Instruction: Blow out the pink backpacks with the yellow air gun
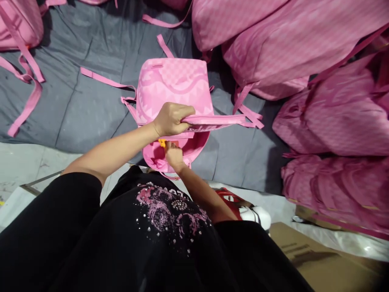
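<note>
A pink backpack with a checked and toothed print lies on the grey cloth, its near end open towards me. My left hand is closed on a flat pink zip-edged piece, held above the opening and reaching out to the right. Whether that piece is joined to the backpack, I cannot tell. Inside the opening, my right hand has its fingers curled beside a small orange-yellow item and something red. What those fingers hold is hidden.
Stuffed pink backpacks crowd the right side, with more pink bags stacked below. Another backpack with trailing straps lies at upper left. The grey cloth spreads underneath. A cardboard box stands at lower right.
</note>
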`<state>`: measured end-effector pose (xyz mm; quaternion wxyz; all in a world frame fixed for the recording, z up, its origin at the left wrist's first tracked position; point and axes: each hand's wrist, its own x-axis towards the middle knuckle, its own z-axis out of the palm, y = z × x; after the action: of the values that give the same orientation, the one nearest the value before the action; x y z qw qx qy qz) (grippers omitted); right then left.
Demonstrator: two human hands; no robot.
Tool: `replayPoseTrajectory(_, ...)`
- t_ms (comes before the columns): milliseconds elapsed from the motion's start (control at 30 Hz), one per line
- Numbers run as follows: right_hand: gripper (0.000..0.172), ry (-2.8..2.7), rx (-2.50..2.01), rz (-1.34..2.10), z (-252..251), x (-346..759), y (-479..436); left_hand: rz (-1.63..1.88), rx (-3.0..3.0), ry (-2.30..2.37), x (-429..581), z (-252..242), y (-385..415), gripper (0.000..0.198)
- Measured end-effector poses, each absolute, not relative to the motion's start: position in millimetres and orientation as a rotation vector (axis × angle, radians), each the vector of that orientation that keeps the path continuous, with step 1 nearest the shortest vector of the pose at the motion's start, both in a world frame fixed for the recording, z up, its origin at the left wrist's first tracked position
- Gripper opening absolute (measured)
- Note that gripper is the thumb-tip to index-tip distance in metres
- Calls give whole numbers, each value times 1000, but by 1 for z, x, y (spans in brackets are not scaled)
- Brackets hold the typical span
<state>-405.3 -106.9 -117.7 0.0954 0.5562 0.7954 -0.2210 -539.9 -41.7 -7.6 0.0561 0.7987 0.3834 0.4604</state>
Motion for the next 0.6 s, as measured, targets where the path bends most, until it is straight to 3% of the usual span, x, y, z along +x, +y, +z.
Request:
replayPoseTrajectory(200, 39, 2047, 2337, -652, -130, -376, -96, 1424, 2326, 1248, -561, -11, -31, 16)
replayPoseTrajectory(400, 42, 2081, 2291, -623, -130, -377, -105, 1425, 2316, 1261, -560, -16, -25, 25)
replayPoseTrajectory(600, 42, 2253, 2051, -835, -118, -363, -91, 1164, 2369, 1490, -559, 13, -14, 45)
